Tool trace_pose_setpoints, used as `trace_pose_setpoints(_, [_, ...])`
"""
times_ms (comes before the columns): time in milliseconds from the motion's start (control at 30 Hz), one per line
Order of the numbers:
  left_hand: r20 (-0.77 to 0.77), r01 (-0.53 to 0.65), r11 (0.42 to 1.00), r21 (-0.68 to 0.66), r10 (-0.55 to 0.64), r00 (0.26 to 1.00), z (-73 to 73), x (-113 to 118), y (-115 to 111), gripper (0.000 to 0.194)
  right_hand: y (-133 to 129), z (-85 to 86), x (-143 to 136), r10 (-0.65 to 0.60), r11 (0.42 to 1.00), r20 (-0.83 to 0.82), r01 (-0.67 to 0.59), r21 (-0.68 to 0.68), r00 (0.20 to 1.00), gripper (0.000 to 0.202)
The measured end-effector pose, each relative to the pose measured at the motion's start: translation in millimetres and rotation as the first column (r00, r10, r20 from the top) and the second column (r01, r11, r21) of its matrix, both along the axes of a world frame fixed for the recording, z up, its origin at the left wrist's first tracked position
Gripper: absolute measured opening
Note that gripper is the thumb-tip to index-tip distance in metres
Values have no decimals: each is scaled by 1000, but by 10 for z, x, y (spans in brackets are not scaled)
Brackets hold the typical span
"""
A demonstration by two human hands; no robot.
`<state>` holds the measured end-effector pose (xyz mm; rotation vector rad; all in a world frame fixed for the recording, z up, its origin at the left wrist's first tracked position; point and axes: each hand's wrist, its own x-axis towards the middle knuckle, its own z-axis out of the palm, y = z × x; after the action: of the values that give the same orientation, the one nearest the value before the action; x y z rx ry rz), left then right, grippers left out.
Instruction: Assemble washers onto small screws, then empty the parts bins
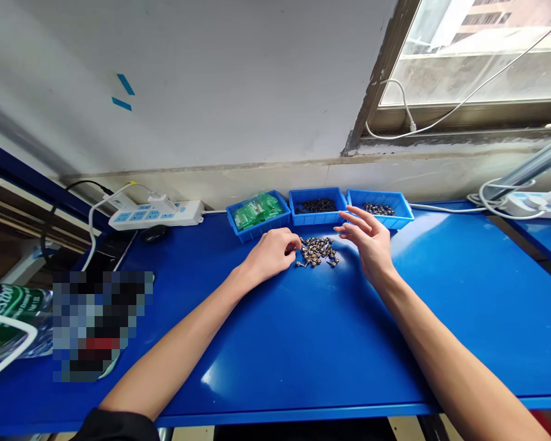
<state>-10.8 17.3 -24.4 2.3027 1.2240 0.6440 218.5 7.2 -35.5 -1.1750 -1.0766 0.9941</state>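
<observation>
— Three blue bins [316,218] along the far side. Contents?
— Left bin [269,228]: green packets [259,210]. Middle bin [316,218]: dark screws [319,204]. Right bin [401,221]: small metallic fasteners [379,209].
— Location of the loose metal screws [319,250]?
— Heaped on the blue tabletop [294,343], just near of the middle bin, between both hands.
— Left grip?
— Left hand [272,250] at the heap's left edge, fingers curled inward; cannot tell whether anything is pinched.
— Right grip?
— Right hand [374,245] right of the heap, near the right bin, fingers spread.
— Elsewhere?
— White power strip [183,214], far left, beside the wall [220,92].
</observation>
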Motion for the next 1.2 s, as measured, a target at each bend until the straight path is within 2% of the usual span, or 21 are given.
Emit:
trace_pose_setpoints(133, [173,-12,999,-32,17,985,9,6,1,23,-11,13,-11,36,999,17,-36,4,999,47])
trace_pose_setpoints(267, [372,13,993,-116,31,928,45,36,-12,18,-39,63,-55,92,996,20,-92,-5,996,39])
trace_pose_setpoints(367, [478,16,974,-228,98,873,99,58,-32,2,-60,84,-97,169,986,76,-169,-6,983,33])
trace_pose_setpoints(500, [572,28,936,-351,191,798,165,73,-47,36,-94,73,-142,313,950,149,-311,-42,938,39])
trace_pose_setpoints(700, [586,83,899,-430,208,783,206,81,-57,50,-135,55,-180,436,898,79,-428,-99,897,36])
trace_pose_setpoints(933, [549,85,905,-416,176,817,207,80,-73,47,-136,72,-180,461,881,-22,-460,-112,887,36])
trace_pose_setpoints(1200, [530,178,893,-414,77,845,196,58,-79,43,-136,107,-150,538,831,-53,-540,-129,841,39])
